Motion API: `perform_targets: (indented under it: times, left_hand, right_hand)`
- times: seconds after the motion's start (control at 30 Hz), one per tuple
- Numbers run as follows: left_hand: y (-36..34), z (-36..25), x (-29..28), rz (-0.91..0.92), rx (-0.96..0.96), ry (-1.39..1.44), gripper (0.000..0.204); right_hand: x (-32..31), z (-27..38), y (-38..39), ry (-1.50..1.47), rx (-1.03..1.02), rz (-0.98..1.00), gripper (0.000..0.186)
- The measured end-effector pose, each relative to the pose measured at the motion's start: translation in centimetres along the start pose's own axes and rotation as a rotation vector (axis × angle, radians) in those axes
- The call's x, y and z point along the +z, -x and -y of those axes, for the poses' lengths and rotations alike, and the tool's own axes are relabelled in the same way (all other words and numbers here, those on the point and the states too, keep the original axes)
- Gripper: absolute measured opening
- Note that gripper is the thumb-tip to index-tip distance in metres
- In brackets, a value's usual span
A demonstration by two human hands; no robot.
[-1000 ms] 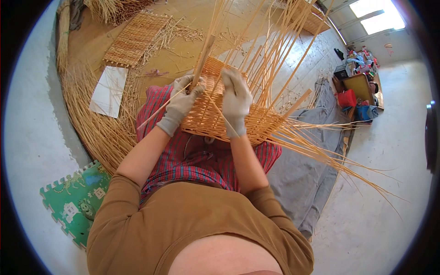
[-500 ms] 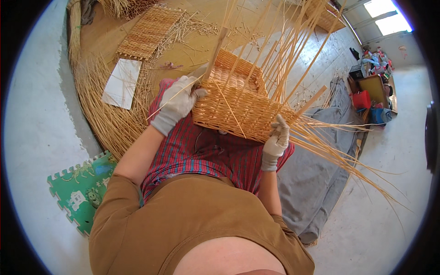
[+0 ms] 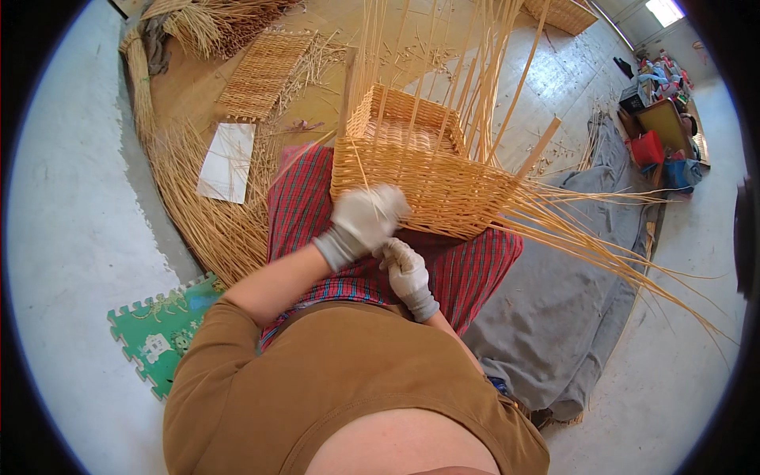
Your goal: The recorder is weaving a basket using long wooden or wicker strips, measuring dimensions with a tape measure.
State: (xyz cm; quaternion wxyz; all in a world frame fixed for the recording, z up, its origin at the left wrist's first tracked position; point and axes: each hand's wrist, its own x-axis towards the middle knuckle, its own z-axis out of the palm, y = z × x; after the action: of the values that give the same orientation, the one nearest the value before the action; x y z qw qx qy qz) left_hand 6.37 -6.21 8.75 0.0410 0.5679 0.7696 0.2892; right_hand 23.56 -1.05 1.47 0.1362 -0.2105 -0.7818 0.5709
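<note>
A woven wicker basket (image 3: 427, 186) rests on my thighs, its long stakes (image 3: 475, 95) standing up from the rim and several loose ends trailing off to the right. My left hand (image 3: 369, 216), in a pale work glove, is smeared by motion in front of the basket's lower left part; its fingers do not show clearly. Just below it, my right hand (image 3: 406, 273), gloved too, has its fingers curled together near my lap. Whatever they may pinch is hidden. A thin loose strand (image 3: 361, 168) slants across the basket's left front, down toward my left hand.
On the left lie a large heap of willow rods (image 3: 202, 206), a white sheet (image 3: 226, 162) and a woven panel (image 3: 265, 73). A green foam mat (image 3: 162, 332) is beside me. Grey cloth (image 3: 570, 293) covers the floor at right, with a red container (image 3: 645, 150) beyond.
Both hands have left the basket's sides. My left hand moved right and down across its front; my right hand moved left to just below it. The basket now sits more upright.
</note>
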Motion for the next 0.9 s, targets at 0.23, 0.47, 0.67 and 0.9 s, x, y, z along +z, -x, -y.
perform_targets:
  times: [0.23,0.47,0.67,0.9]
  left_hand:
    - [2.2,2.7,1.8,-0.053,-0.312,0.663,0.015]
    - [-0.8,10.7,-0.8,-0.692,0.022,0.441,0.053]
    - [-1.9,13.5,0.5,-0.493,-0.274,0.814,0.041]
    - [-0.8,13.3,1.5,-0.560,-0.128,0.752,0.031]
  right_hand:
    - [-3.5,-2.0,2.1,0.289,0.092,0.066,0.026]
    - [4.9,-9.4,-6.4,0.895,0.204,0.065,0.039]
    - [7.0,-17.9,-11.2,0.764,0.515,0.320,0.054]
    - [5.1,-17.4,-10.6,0.748,0.685,0.632,0.053]
